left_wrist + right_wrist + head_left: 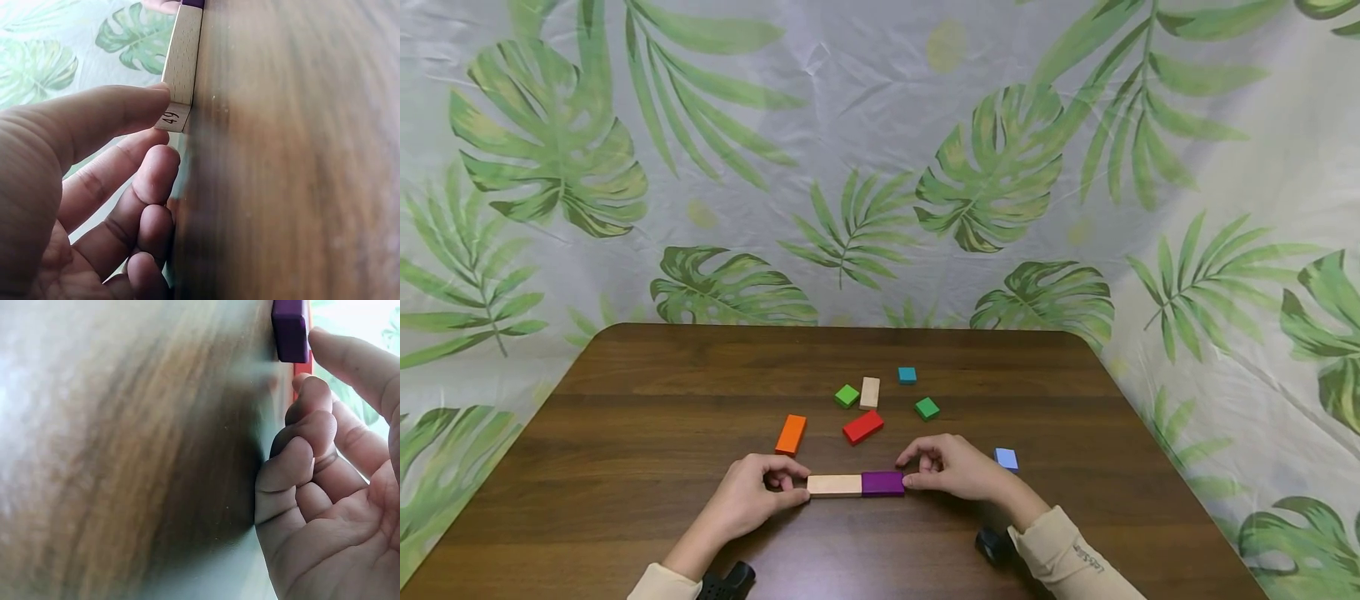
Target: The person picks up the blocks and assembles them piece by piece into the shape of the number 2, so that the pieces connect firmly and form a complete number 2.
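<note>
A plain wooden block [834, 486] and a purple block [883, 483] lie end to end in a row on the table. My left hand [760, 493] pinches the plain block's outer end between thumb and index finger. The number 49 shows on that end [170, 117] in the left wrist view. At the other end of the row is my right hand [953, 468], its thumb tip beside the purple block's outer end and its index finger lifted behind the corner. Its other fingers [284, 465] curl loosely near the tabletop, holding nothing.
Behind the row lie an orange block [791, 435], a red block [862, 427], a second plain block [869, 393], a light green block [847, 396], a dark green block [927, 408] and a teal block [907, 376]. A light blue block [1006, 459] sits beyond the right wrist on the brown table [625, 467].
</note>
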Demonstrator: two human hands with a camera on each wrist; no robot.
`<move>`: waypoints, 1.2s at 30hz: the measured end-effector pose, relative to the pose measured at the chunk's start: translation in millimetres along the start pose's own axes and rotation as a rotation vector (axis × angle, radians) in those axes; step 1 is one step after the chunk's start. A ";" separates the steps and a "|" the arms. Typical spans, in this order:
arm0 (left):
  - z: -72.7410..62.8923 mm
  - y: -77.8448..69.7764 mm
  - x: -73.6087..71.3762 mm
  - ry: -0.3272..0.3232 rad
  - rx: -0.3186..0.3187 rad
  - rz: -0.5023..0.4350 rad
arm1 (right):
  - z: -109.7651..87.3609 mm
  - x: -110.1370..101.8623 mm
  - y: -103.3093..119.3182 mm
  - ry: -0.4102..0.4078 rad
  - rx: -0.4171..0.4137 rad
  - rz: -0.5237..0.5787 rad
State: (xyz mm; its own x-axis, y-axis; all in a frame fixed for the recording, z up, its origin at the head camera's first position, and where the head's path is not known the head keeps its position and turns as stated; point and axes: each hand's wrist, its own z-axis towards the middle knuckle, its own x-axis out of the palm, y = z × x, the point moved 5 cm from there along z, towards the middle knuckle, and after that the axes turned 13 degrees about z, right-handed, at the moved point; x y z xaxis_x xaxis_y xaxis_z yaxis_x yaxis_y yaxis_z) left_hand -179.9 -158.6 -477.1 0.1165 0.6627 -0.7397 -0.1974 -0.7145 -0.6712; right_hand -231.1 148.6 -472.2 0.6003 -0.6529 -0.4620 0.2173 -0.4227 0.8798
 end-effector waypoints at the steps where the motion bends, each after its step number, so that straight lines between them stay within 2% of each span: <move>1: 0.2 0.3 0.0 0.002 -0.002 -0.003 | 0.9 -0.9 -0.7 -0.004 0.001 -0.001; 10: 0.4 2.1 0.5 -0.003 -0.006 -0.018 | 13.8 -9.1 0.2 -0.041 -0.019 -0.045; 20: -0.2 1.0 -0.3 0.000 -0.013 -0.023 | 33.7 -14.2 2.0 -0.037 -0.031 -0.026; 36: -0.3 1.2 -0.1 0.004 -0.019 -0.028 | 61.8 -17.1 6.7 -0.135 -0.020 -0.023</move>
State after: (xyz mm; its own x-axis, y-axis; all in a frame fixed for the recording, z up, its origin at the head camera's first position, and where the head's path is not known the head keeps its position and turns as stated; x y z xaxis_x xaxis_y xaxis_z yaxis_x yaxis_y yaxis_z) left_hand -179.9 -159.6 -477.9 0.1251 0.6816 -0.7209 -0.1754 -0.7000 -0.6923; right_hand -287.5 118.0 -465.3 0.4859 -0.7223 -0.4921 0.2462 -0.4271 0.8700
